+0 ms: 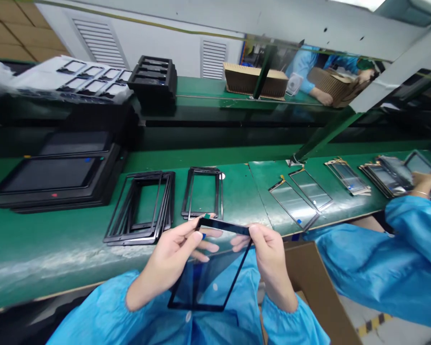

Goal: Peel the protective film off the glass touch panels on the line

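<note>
A clear glass touch panel with a black border (233, 226) is held up in front of my body, tilted, its far edge higher on the bench side. My left hand (179, 249) grips its upper left corner between thumb and fingers, and the fingers show through the glass. At the upper right corner my right hand (269, 251) pinches it the same way. A green tab (207, 217) and a blue tab (203, 236) stick to the panel near my left thumb. Just beyond lie a small stack of black frames (186, 194) and a larger, uneven stack of black frames (109, 225).
Dark panels in black trays (53, 175) are piled at the left. Loose glass panels (290, 203) lie to the right, near a co-worker's hand (425, 181) holding another panel. A green post (326, 134) rises from the bench. A cardboard box (309, 268) stands below on the right.
</note>
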{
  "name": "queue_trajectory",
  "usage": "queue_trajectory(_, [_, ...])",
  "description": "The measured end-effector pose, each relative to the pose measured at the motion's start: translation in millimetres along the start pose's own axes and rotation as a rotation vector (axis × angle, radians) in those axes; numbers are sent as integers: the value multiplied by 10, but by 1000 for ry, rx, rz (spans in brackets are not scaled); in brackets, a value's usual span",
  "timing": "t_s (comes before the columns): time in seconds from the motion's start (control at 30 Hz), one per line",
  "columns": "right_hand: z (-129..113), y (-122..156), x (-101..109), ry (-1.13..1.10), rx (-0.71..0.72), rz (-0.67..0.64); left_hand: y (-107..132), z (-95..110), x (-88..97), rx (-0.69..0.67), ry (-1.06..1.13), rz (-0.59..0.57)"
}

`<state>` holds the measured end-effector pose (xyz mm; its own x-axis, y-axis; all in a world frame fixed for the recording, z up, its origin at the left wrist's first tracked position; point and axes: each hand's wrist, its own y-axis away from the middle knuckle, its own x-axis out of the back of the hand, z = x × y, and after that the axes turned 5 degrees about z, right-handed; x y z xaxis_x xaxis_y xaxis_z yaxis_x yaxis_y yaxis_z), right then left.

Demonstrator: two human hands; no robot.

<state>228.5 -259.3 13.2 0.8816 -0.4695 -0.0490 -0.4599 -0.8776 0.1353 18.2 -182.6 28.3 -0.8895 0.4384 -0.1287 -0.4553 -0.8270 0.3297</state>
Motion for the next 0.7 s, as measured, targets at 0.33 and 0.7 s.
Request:
queue_trajectory(0.33, [-70,-1,-146,297,177,-252,-80,198,84,-340,-653,-203])
queue_trajectory(0.7, [377,-134,373,-132,-13,26,-27,94,286,-68,-39,159])
